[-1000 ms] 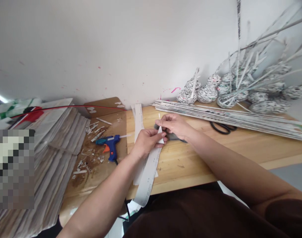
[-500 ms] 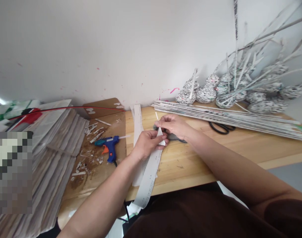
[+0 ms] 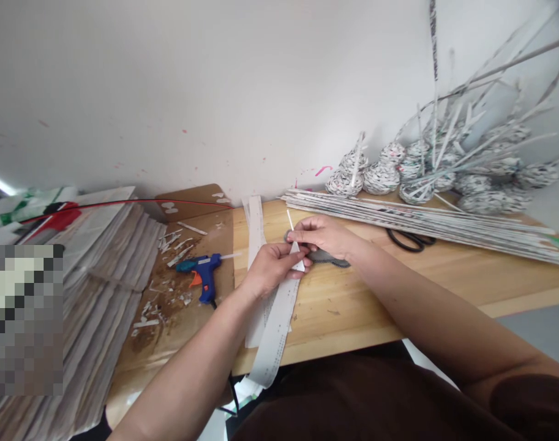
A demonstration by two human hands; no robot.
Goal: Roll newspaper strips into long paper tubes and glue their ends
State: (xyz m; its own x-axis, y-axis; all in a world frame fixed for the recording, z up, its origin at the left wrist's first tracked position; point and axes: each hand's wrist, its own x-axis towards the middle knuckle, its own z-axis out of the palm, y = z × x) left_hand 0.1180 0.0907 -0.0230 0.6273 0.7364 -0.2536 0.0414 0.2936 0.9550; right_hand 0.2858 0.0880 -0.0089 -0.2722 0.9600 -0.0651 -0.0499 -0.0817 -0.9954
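Observation:
A long printed paper strip (image 3: pixel 275 334) runs from my left hand (image 3: pixel 274 266) down over the table's front edge. My left hand is closed on its upper part, where the paper makes a white pointed fold (image 3: pixel 297 260). My right hand (image 3: pixel 322 236) pinches the narrow end just above, its fingertips close to the left ones. A thin white stick-like tip (image 3: pixel 290 218) pokes up past the right fingers. Beneath the right hand lies a dark grey item (image 3: pixel 327 259), partly covered; its kind is unclear. More paper strips (image 3: pixel 256 229) lie flat behind my left hand.
Left of my hands, a blue glue gun (image 3: pixel 206 275) and paper scraps (image 3: pixel 146 321) lie on a brown board. A tall paper stack (image 3: pixel 109 288) stands farther left. Rolled paper sticks (image 3: pixel 398 217), black scissor-like handles (image 3: pixel 410 240) and woven paper gourd shapes (image 3: pixel 382 174) are at right.
Both hands stay almost in place, still holding the paper strip. The right fingers have shifted very slightly at the narrow end. The whole view has moved a little.

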